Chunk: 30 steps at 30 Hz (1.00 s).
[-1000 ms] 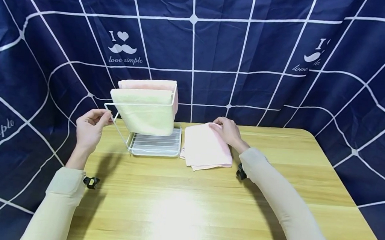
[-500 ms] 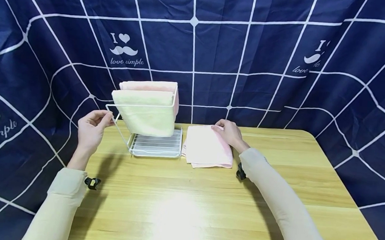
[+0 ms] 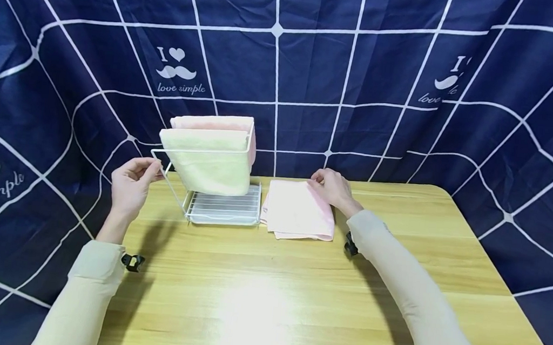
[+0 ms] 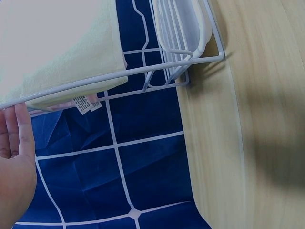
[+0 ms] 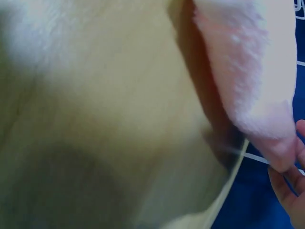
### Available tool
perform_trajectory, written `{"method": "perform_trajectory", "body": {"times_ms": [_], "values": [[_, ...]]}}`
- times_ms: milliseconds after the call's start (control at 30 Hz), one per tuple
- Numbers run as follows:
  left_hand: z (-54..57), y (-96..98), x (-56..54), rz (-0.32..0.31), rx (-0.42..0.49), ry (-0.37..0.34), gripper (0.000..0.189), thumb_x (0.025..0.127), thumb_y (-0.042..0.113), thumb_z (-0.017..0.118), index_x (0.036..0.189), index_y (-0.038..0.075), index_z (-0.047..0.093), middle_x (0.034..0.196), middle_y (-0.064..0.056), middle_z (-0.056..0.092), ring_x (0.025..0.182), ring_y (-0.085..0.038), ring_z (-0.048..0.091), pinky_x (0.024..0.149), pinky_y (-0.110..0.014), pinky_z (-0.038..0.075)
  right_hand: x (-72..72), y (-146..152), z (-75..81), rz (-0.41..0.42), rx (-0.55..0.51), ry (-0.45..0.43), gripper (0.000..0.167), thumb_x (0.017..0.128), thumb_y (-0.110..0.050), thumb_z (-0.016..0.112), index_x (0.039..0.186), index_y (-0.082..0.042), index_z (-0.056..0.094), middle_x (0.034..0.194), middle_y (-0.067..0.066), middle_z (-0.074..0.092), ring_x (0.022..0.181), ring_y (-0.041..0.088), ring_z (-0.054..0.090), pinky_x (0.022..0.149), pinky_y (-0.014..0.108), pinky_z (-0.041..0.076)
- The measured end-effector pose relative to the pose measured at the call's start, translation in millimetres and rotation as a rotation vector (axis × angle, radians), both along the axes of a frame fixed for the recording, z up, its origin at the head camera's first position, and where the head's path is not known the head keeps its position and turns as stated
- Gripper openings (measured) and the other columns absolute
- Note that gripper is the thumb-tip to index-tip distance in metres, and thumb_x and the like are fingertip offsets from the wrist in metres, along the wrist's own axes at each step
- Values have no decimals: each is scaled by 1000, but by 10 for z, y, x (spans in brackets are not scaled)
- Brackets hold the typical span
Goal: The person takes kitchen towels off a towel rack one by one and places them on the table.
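Note:
A white wire rack [image 3: 172, 187] stands on the table at left, with a pale yellow-green towel [image 3: 208, 170] and a pink towel [image 3: 210, 122] hung over its upper bars. My left hand [image 3: 130, 182] pinches the rack's upper left corner; in the left wrist view its fingers [image 4: 25, 131] meet the white wire. To the right of the rack lies a folded light pink towel [image 3: 298, 212]. At this towel's far right corner, my right hand [image 3: 332, 189] pinches the edge. The right wrist view shows the corner of the pink towel [image 5: 279, 150] between thumb and fingers.
Under the hanging towels is the rack's slatted base with a white tray [image 3: 224, 221]. The wooden table [image 3: 382, 316] extends toward the front and right. A dark blue curtain [image 3: 314, 67] with white lines closes off the back and sides.
The folded pink towel's near edge has shifted slightly away from me and lies straighter. My right hand has moved a little to the right along with its corner. The left hand keeps its hold.

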<state>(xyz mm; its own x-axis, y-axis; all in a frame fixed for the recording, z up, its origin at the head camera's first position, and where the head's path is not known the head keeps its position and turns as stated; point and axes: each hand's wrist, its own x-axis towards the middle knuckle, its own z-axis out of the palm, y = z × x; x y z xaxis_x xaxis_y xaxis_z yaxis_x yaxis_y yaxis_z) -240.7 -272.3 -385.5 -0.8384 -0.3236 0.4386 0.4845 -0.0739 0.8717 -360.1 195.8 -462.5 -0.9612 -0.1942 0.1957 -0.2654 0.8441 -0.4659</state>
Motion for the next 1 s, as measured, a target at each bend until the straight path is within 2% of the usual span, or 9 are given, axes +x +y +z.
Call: {"method": "perform_trajectory", "body": {"times_ms": [200, 567, 833, 1000], "values": [[-9, -18, 4, -9, 16, 6, 17, 94, -9, 71, 89, 6, 77, 78, 3, 78, 66, -4, 73, 66, -17, 66, 44, -24, 162, 17, -26, 22, 27, 102, -41, 69, 110, -17, 77, 108, 5, 76, 95, 23, 68, 79, 44, 57], [-13, 2, 15, -37, 27, 19, 7, 92, -2, 78, 89, 4, 77, 80, 2, 79, 66, -5, 74, 66, -17, 66, 230, -149, 512, 61, -99, 126, 24, 101, -41, 72, 110, -19, 77, 103, 1, 78, 90, 19, 71, 76, 41, 59], [-6, 6, 19, -25, 18, 12, 18, 95, -10, 70, 88, 5, 77, 78, 5, 79, 66, -4, 74, 65, -16, 66, 333, -340, 857, 161, -205, 234, 21, 100, -33, 75, 108, -13, 78, 98, 5, 76, 81, 19, 69, 70, 31, 55], [-2, 10, 22, -15, 15, 8, 12, 94, -9, 71, 90, 1, 76, 78, 3, 78, 65, -4, 73, 65, -16, 66, 416, -485, 1085, 230, -259, 269, 21, 99, -29, 76, 108, -10, 78, 99, 7, 76, 82, 21, 70, 74, 37, 61]]}}
